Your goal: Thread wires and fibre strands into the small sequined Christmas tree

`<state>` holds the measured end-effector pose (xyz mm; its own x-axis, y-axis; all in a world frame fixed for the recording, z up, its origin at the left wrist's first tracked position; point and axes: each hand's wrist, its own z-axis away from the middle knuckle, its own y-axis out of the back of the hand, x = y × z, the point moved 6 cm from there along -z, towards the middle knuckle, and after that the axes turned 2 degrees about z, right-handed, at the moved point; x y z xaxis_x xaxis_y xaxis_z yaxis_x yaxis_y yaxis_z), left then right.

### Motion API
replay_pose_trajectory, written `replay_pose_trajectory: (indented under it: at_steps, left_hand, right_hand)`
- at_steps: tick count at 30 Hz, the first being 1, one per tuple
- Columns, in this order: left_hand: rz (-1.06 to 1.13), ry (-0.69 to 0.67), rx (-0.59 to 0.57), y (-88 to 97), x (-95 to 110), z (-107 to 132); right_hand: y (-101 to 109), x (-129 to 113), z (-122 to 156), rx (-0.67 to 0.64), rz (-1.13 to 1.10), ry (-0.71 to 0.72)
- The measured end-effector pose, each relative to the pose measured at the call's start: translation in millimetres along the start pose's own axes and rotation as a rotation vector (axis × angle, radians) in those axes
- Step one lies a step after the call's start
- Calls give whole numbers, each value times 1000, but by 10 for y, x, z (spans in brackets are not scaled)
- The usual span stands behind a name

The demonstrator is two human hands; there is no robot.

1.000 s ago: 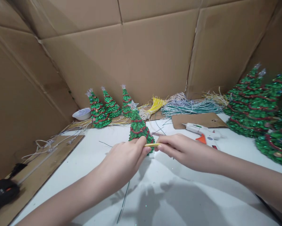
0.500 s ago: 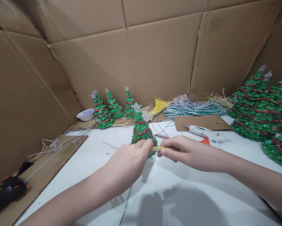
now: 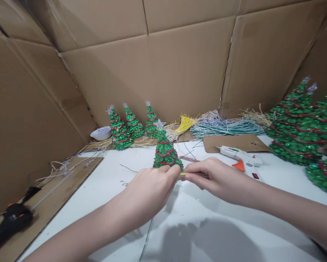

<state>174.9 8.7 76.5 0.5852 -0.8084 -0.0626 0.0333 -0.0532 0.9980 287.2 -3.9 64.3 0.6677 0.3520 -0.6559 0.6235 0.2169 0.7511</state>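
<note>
Between my two hands runs a short bundle of yellow and white wires (image 3: pixel 183 174), pinched at both ends. My left hand (image 3: pixel 155 183) is closed, back of the hand toward me, on the bundle's left end; its fingertips are hidden. My right hand (image 3: pixel 207 174) pinches the other end between thumb and fingers, close to the left. Just behind my hands stands a small green Christmas tree ornament (image 3: pixel 165 151) with red garlands and a clear star (image 3: pixel 160 124) on top; its lower part is covered by my left hand.
A white glue gun (image 3: pixel 242 158) with an orange trigger lies right, by a cardboard piece (image 3: pixel 234 142). Behind are yellow wires (image 3: pixel 185 124), green and white wires (image 3: pixel 226 129), small trees (image 3: pixel 119 129) and a bowl (image 3: pixel 101 133). Larger trees (image 3: pixel 297 127) stand right; a black glue gun (image 3: pixel 13 220) lies left.
My hands have come closer together, so less of the wire bundle shows between them. The view has shifted slightly.
</note>
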Motion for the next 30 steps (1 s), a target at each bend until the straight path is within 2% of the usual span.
replay_pose_trajectory:
  at_steps: [3, 6, 12, 20, 26, 28, 30]
  left_hand:
    - [6, 51, -11, 47, -32, 10]
    - [36, 85, -18, 68, -46, 5]
    - [123, 37, 14, 33, -10, -27]
    - [-55, 60, 21, -92, 44, -28]
    - [-197, 114, -59, -191, 121, -44]
    - [-200, 108, -67, -184, 106, -45]
    - [-175, 83, -74, -161, 70, -38]
  right_hand:
    - [8, 19, 12, -44, 10, -27]
    - [26, 36, 9, -35, -6, -39]
    - [7, 13, -1, 31, 16, 8]
    - [-57, 42, -17, 76, 82, 15]
    - [-76, 95, -46, 161, 151, 15]
    - [-76, 99, -54, 148, 167, 16]
    - [-89, 107, -58, 76, 170, -1]
